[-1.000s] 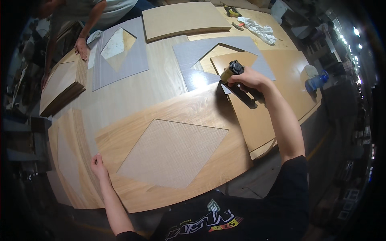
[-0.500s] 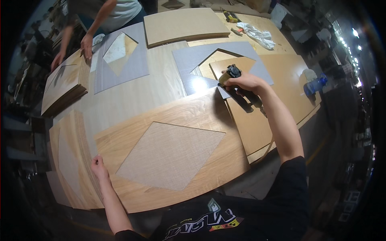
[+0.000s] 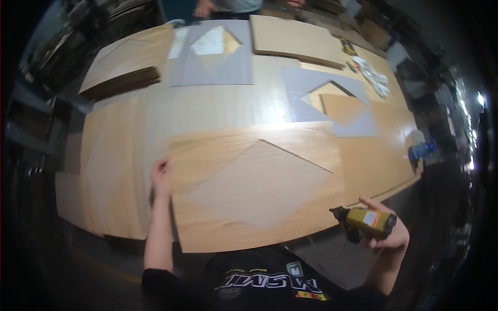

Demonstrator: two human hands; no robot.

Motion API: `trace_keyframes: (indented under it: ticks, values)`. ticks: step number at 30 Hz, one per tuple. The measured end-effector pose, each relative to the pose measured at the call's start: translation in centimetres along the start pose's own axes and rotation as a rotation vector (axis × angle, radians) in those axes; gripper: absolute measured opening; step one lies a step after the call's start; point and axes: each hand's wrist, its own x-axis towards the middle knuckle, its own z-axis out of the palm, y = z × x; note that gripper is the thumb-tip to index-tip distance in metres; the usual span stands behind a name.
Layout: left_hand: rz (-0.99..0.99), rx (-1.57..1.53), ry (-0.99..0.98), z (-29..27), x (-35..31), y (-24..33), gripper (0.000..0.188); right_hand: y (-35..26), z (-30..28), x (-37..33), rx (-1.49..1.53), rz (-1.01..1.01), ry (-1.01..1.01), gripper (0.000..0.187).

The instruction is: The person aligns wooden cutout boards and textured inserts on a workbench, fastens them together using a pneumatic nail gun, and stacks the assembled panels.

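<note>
My right hand (image 3: 398,232) grips an olive and black nail gun (image 3: 369,220) beside the front right corner of a wood-grain panel (image 3: 199,233). Its dark nose points left, toward the panel. In the panel's middle lies a diamond-shaped area (image 3: 259,186) with a fine ribbed, beige surface. At the panel's left edge is my left hand (image 3: 161,179), its fingers curled closed. A small dark spot shows at the fingertips; what they hold, if anything, I cannot make out.
Stacked wood-grain panels stand at left (image 3: 111,171) and far left (image 3: 124,59). Two grey sheets with diamond cutouts (image 3: 179,72) (image 3: 295,80), a thick board (image 3: 295,36), a white cloth (image 3: 376,78) and a blue bottle (image 3: 423,150) lie beyond. Another person (image 3: 236,5) stands at the far side.
My right hand has brought the nail gun from over the far right grey sheet back to the near right corner. My left hand stays at the panel's left edge. The view has shifted.
</note>
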Motion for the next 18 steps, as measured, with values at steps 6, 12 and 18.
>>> trace_keyframes:
  ticks: [6, 12, 18]
  values:
    - [-0.008, -0.163, -0.037, 2.4, -1.1, 2.1, 0.014, -5.0, 12.7, 8.5, 0.001, -0.048, -0.127, 0.095]
    - [-0.012, -0.212, -0.025, 1.5, -1.2, 4.4, 0.015, -10.5, 25.0, 27.6, -0.466, -0.318, -0.237, 0.065]
    - [-0.031, -0.17, -0.009, 0.8, -0.9, 3.9, 0.02, -11.6, 32.7, 37.9, -0.608, -0.093, -0.134, 0.029]
